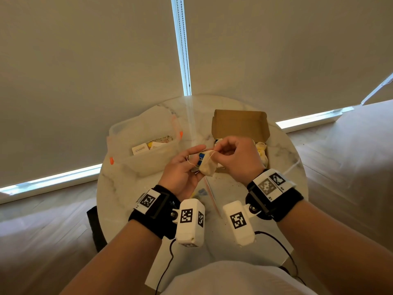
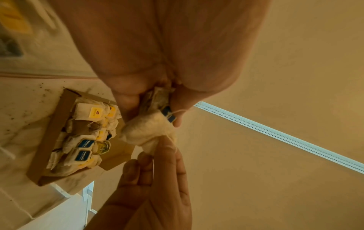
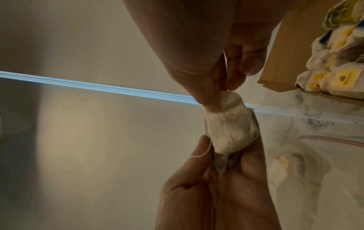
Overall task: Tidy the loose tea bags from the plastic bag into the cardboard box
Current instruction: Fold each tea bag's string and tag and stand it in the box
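A pale tea bag [image 1: 209, 167] with a string and a blue tag [image 1: 201, 159] hangs above the table between both hands. My left hand [image 1: 196, 161] holds its lower end with the tag; something darker [image 3: 224, 161] is tucked in those fingers too. My right hand [image 1: 214, 152] pinches the bag's upper end [image 3: 218, 99] by the string. Just behind the hands the cardboard box [image 1: 240, 122] stands with its lid up, several tagged tea bags [image 2: 84, 144] packed inside. The clear plastic bag [image 3: 295, 163] lies flat below the hands, with at least one tea bag in it.
A translucent plastic tub [image 1: 144, 145] with orange clips and small packets stands at the table's left. The round marble table [image 1: 119, 188] carries dark tea crumbs [image 3: 319, 121] near the box. Window blinds hang close behind; cables run off the near edge.
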### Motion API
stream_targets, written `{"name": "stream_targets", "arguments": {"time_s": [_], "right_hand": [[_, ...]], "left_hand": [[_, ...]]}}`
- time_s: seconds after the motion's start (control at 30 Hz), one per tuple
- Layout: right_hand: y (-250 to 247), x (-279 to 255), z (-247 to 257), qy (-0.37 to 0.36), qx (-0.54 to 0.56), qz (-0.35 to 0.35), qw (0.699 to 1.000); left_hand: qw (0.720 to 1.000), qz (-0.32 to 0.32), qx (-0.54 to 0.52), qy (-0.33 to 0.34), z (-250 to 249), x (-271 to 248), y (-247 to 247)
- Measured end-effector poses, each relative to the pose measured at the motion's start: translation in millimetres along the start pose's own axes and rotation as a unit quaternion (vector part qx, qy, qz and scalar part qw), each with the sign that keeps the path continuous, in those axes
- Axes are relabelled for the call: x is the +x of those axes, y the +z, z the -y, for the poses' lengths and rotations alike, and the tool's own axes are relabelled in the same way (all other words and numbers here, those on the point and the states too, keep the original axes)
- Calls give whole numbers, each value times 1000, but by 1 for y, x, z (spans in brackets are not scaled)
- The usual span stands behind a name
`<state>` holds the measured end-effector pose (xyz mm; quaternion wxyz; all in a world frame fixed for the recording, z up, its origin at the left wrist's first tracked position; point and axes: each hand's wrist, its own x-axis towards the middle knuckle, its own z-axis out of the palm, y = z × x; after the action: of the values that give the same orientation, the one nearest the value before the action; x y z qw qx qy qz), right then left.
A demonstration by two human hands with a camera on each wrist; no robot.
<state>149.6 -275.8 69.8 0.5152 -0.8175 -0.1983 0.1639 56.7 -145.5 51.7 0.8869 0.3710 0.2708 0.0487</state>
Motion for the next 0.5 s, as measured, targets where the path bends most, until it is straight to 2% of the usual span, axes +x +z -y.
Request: {"name": "stream_targets", "arguments": {"time_s": [0.07, 0.2, 0.3, 0.37, 0.5], "right_hand": [[-1, -2, 4, 13, 24, 10, 1000], [0, -10, 18, 68, 170, 83, 980], [0, -11, 21, 107, 238, 72, 963], [-1, -9, 18, 114, 211, 41, 970], [5, -5, 6, 60, 27, 1, 998]], "left_hand": [[1000, 0, -4, 3, 0, 0, 1], [999, 1, -38, 8, 0, 0, 3], [998, -7, -58, 6, 0, -1, 4], [998, -5, -68, 7, -1, -2, 6], [997, 0, -72, 10, 0, -3, 8]]}}
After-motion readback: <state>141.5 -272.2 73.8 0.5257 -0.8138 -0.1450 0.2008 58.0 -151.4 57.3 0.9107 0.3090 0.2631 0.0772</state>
